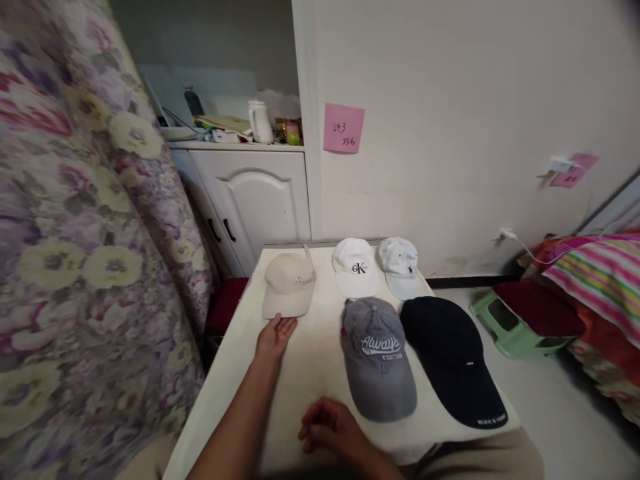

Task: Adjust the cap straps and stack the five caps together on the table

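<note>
Above the left hand (275,337) lies the beige cap (290,283).

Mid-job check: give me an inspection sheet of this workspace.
Surface: cream tabletop, five caps on it.
Job's things: beige cap, white CK cap, pale cap, gray cap, black cap.
Clutter: white jug, dark bottle, assorted items behind the table.
Grip: left hand at beige brim, pinch unclear; right hand loosely curled, nothing seen in it.
Cables: white plug with cable, right.
Surroundings: floral curtain left, red-topped stool right.
</note>
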Demonstrator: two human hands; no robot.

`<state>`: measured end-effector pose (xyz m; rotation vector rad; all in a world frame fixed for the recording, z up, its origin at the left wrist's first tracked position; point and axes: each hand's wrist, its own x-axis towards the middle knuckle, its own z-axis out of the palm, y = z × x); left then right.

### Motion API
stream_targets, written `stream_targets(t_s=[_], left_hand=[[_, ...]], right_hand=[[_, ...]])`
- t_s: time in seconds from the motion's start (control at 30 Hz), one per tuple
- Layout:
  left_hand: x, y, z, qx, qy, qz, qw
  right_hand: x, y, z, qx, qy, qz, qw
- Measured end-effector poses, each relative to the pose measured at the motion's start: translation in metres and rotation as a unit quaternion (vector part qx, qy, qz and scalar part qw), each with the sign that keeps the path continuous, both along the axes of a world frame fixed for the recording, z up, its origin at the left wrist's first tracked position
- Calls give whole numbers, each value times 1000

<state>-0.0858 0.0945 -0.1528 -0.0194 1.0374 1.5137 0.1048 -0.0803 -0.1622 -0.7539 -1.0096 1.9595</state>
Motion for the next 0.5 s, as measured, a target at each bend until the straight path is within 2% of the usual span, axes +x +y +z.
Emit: stream_targets(t_s=[0.1,0.2,0.27,0.37,0.5], left_hand=[[4,-15,0,5,5,-24,1000],[9,-31,-2,14,12,-35,999],[12,-38,-4,20,14,-32,999],[14,-36,-4,20,13,-23,999],[15,-18,-1,8,2,-14,1000]], right_hand=[[23,-10,11,39,-29,-32,998],[58,-15,21,84,-65,-106,989],[83,-15,22,85,-101,-177,975],[111,-13,14,71,-143,-250,955],[112,-21,-5,53,-139,-253,956]])
